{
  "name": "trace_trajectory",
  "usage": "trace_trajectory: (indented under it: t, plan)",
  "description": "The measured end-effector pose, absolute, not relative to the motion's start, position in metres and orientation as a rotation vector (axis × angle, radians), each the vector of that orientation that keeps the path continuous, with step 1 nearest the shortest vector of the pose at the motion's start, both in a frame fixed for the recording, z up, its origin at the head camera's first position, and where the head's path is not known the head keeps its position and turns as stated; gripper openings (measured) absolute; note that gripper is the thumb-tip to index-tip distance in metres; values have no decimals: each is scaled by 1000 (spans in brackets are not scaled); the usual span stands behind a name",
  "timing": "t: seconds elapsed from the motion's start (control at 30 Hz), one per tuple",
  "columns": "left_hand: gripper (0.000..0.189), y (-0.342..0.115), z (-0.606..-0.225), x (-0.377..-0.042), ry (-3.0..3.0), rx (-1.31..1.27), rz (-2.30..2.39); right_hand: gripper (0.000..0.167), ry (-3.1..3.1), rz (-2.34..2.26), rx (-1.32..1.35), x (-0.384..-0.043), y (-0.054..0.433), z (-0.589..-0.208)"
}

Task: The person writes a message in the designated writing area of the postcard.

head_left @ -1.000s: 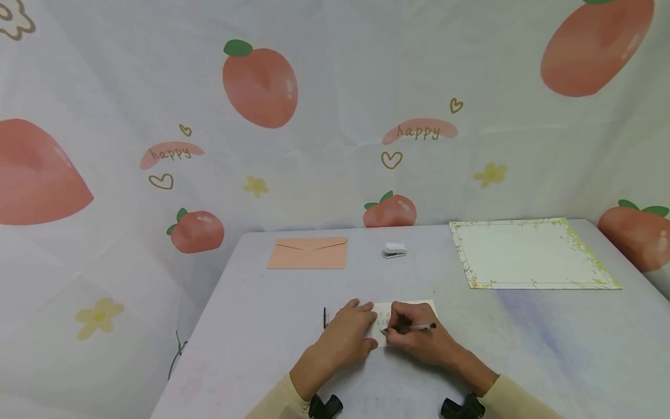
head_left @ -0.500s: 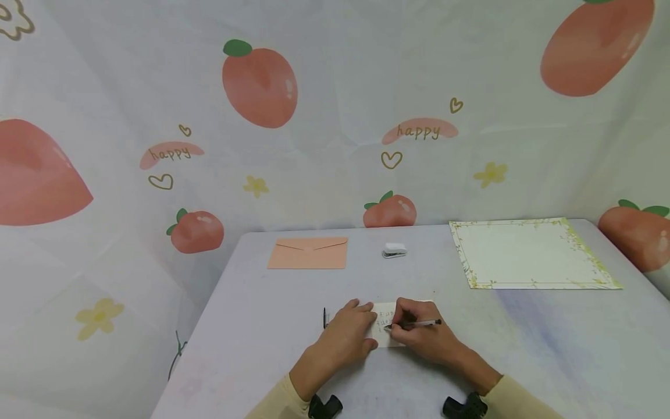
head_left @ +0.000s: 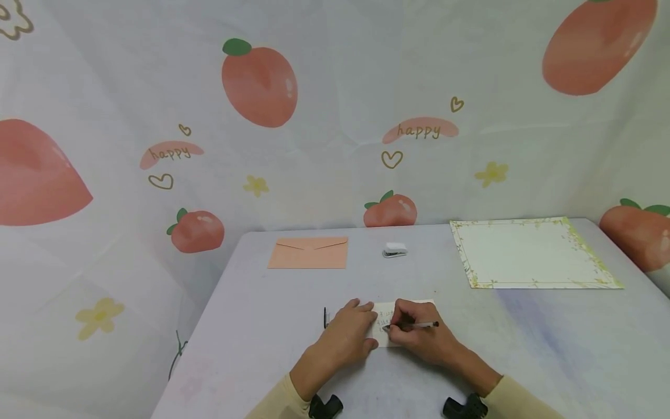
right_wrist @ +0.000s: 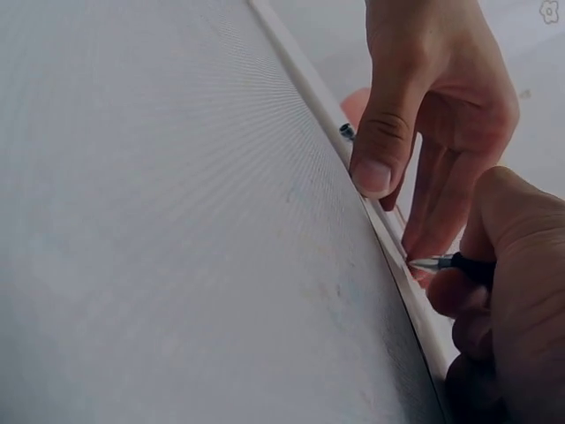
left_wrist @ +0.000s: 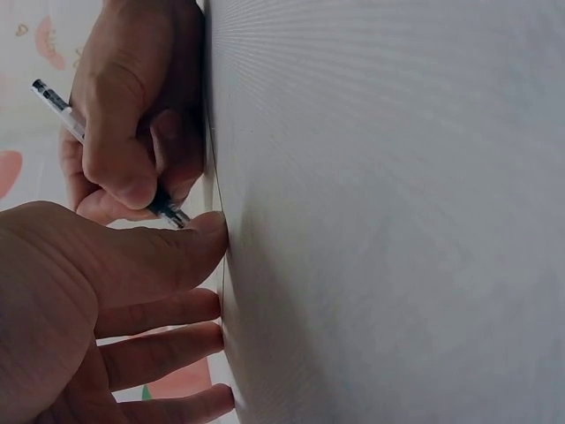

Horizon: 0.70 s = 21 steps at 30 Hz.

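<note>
A small cream sheet of paper with lines of handwriting lies on the table in front of the person. The left hand rests on its left part, thumb and fingertips pressing down, as the left wrist view also shows. In the right hand a clear-barrelled pen with a black grip is pinched between thumb and fingers. Its metal tip points down at the paper, close to the left thumb in the left wrist view. The right hand covers much of the sheet's right half.
Farther back on the table lie an orange envelope and a small white stapler. A large sheet with a floral border is at the back right. Just left of the left hand is a slim dark object, partly hidden.
The right hand and pen have shifted slightly right, then a touch back left, over the sheet. More handwriting shows on the paper. The left hand stays in place.
</note>
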<state>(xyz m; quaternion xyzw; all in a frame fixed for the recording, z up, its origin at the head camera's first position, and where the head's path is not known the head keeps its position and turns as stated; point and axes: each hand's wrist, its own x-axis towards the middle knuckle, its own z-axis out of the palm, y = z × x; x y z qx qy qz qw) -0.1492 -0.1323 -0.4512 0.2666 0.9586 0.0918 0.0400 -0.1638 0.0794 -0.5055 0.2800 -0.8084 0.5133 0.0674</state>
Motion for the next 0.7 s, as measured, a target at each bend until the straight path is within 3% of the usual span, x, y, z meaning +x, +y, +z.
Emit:
trace_trajectory:
  t: [0.7]
  plan:
    - [52, -131, -451, -150, 2931, 782, 280, 33, -2420, 1527, 866, -165, 80, -507]
